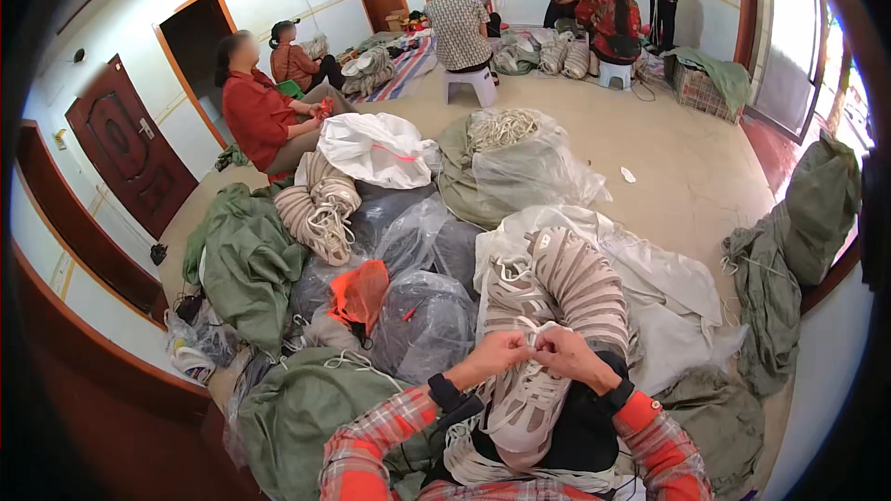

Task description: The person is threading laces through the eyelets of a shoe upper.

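A beige-and-white shoe upper (525, 410) rests across my lap, toe toward me, with pale laces over its front. My left hand (494, 355) is closed in a pinch at its lacing, and my right hand (573, 357) pinches right beside it. Between the fingertips runs a white shoelace (531, 327); its finer details are too small to make out. Just beyond my hands lies a long stack of nested striped shoe uppers (580, 283), with another laced upper (515, 292) at its left. A bundle of loose off-white laces (473, 464) sits below, by my legs.
Ahead are clear plastic bags of dark pieces (422, 320), an orange bag (360, 292), a second upper stack (320, 209) and a sack of laces (501, 130). Green sacks (246, 246) flank me. Several people sit farther back, one in red (260, 107) at left.
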Action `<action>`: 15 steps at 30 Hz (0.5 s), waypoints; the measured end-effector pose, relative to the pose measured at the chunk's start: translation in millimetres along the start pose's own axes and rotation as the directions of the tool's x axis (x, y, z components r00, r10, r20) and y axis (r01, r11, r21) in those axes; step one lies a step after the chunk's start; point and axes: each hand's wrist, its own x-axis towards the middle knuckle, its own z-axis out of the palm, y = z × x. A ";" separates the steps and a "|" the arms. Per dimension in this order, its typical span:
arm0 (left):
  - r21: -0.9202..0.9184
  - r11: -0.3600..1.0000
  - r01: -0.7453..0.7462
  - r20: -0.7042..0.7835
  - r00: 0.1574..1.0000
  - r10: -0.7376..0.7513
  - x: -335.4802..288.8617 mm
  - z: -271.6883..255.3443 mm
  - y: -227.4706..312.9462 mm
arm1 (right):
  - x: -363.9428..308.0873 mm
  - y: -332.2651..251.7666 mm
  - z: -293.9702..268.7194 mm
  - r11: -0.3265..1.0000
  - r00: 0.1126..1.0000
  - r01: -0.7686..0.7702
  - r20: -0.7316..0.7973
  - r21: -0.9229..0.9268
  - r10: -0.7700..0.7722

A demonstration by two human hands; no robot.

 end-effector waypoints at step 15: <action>-0.639 0.686 -0.348 -0.080 0.917 0.391 -57.6 -29.6 58.7 | -70.7 51.2 -90.4 0.985 0.844 -0.172 -0.520 -0.028 0.133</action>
